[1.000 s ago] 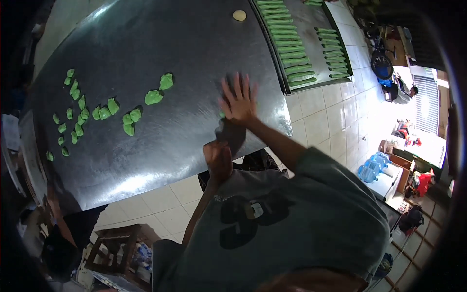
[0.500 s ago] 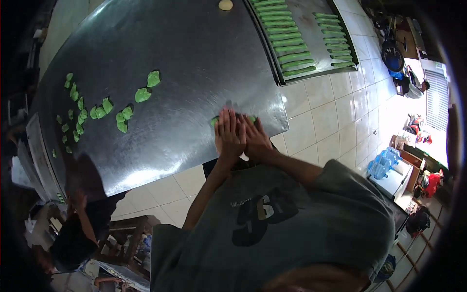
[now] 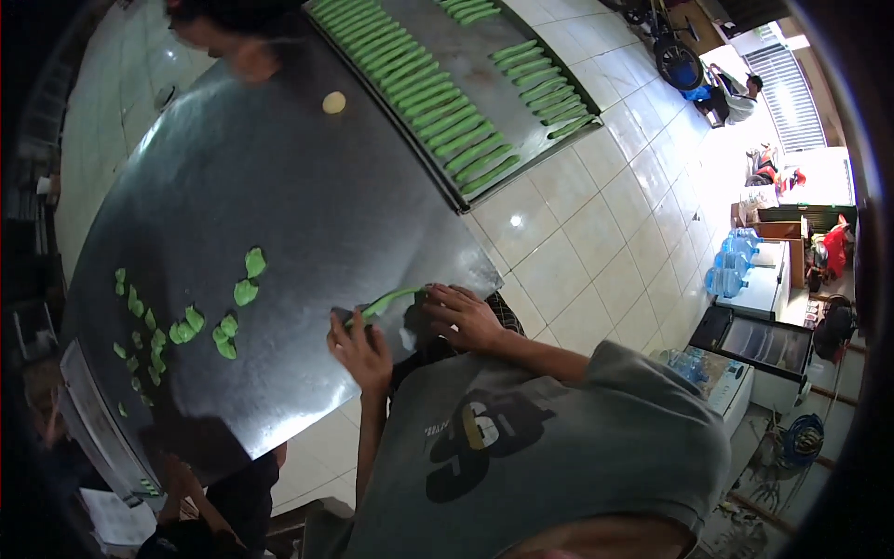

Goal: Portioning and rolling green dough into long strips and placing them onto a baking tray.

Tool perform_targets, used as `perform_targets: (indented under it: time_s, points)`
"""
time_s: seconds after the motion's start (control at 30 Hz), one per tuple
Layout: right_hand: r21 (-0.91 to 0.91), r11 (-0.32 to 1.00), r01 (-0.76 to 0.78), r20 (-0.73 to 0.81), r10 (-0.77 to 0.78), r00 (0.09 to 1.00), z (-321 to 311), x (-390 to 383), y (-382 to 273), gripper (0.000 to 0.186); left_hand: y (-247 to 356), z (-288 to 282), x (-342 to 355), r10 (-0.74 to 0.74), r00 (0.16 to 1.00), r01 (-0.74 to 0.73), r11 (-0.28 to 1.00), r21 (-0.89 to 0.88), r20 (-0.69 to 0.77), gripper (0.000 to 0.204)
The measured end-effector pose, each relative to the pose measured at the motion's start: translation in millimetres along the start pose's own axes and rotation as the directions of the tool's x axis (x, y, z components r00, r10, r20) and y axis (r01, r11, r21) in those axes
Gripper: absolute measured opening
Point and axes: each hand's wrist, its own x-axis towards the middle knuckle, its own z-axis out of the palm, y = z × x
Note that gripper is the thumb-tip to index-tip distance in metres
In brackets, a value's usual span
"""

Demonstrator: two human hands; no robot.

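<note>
"What's nearest you?"

"The grey shirt (image 3: pixel 577 447), and just past it the two hands at the near edge of the metal table (image 3: pixel 289 177)."

"Are they doing the same as a moment ago?"

"No. Half a second back they lay side by side, flat over the dough, with only bits of green peeping out. Now they've come apart, and a slim green dough strip (image 3: pixel 389 300) shows on the table between them."

"And the fingers?"

"The left hand (image 3: pixel 358 354) has its fingers a little spread, tips at the strip's left end. The right hand (image 3: pixel 466 321) keeps its fingers close together over the other end; I can't tell whether they pinch it."

"Further along?"

"Green dough lumps (image 3: pixel 188 325) lie scattered toward the table's left, by a co-worker's hands (image 3: pixel 177 475). Beyond, a pale dough ball (image 3: pixel 334 102) sits alone, and a tray (image 3: pixel 489 79) carries rows of green strips (image 3: pixel 438 110)."

"Who's that across the table?"

"Another person (image 3: pixel 247 56), leaning in at the far edge; that head wasn't in sight before."

"And at the back?"

"Blue water bottles (image 3: pixel 734 261) past the tiled floor (image 3: pixel 577 224), then a seated person (image 3: pixel 740 107) beside a two-wheeler (image 3: pixel 675 61)."
</note>
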Motion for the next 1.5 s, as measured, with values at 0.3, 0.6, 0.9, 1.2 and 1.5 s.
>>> perform_targets:
  time_s: [0.3, 0.6, 0.9, 1.2, 1.5]
  points:
    - [0.408, 0.909, 0.089, 0.087, -0.135, 0.987, -62, 70, 52, 0.021, 30, -54, 84, -0.203, 0.893, 0.332, 0.9, -0.282, 0.401, 0.016]
    - [0.391, 0.919, 0.042, -0.415, 0.135, 0.9, -266, 209, 292, 0.022, 246, 116, 316, -0.11, 0.987, 0.161, 0.715, -0.68, 0.118, 0.02]
    - [0.095, 0.96, -0.264, -0.594, 0.267, 0.759, -376, 295, 428, 0.025, 363, 251, 477, 0.059, 0.998, -0.06, 0.749, -0.66, -0.024, 0.021]
    - [-0.46, 0.867, -0.191, -0.391, -0.005, 0.92, -378, 317, 445, 0.011, 357, 287, 490, 0.011, 0.996, 0.044, 0.77, -0.637, 0.083, 0.022]
    - [-0.52, 0.826, -0.219, -0.476, -0.067, 0.877, -365, 319, 439, 0.02, 358, 273, 479, 0.083, 0.992, -0.113, 0.93, -0.35, -0.099, 0.024]
